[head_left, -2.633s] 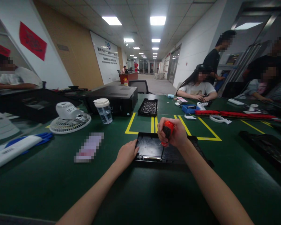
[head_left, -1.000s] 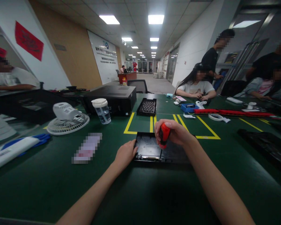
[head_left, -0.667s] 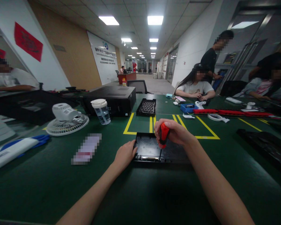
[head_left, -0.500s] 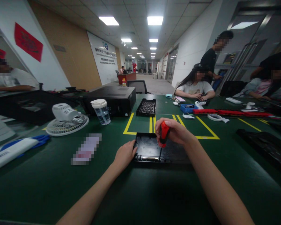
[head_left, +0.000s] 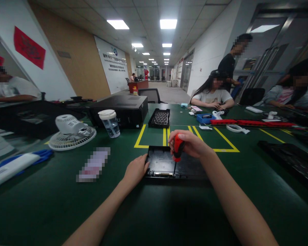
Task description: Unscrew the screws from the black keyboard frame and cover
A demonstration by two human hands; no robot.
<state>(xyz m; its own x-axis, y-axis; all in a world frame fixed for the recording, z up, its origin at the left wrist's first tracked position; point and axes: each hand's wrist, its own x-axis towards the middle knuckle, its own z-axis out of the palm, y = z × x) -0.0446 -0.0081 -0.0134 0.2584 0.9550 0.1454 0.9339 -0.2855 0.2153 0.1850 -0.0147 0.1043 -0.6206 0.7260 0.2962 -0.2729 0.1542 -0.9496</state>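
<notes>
- While the bare right hand (head_left: 190, 143), head view, is closed around a red-and-black screwdriver (head_left: 178, 147), its thin dark shaft points down into a shallow, rectangular black plastic tray (head_left: 160, 160).
- Screwdriver: handle upright with a slight tilt; shaft end at the near side of the tray, just beside the right end of a pale, narrow strip (head_left: 163, 174). Whether the tip touches is too small to tell.
- Bare left hand (head_left: 133, 171): laid against the tray's left edge, touching it; whether the fingers are clamped on that edge cannot be told.
- Tray: flat on a dark green table (head_left: 154, 215), between the hands, its right part partly hidden by the right hand and forearm.
- Beyond the tray: yellow tape lines (head_left: 141, 136); farther off, a black open case with rows of small round shapes (head_left: 160, 117).
- Left side: large black box (head_left: 120, 106); clear cup with white lid (head_left: 110, 123), upright; white round fan (head_left: 72, 136), lying grille down; pixelated pale purple item (head_left: 93, 164).
- Right side: small blue bin (head_left: 205, 119), white ring-shaped roll (head_left: 234, 128) and long black slotted panel (head_left: 290, 162).
- Across the table: seated person in a pale shirt (head_left: 213, 97), hands together.
</notes>
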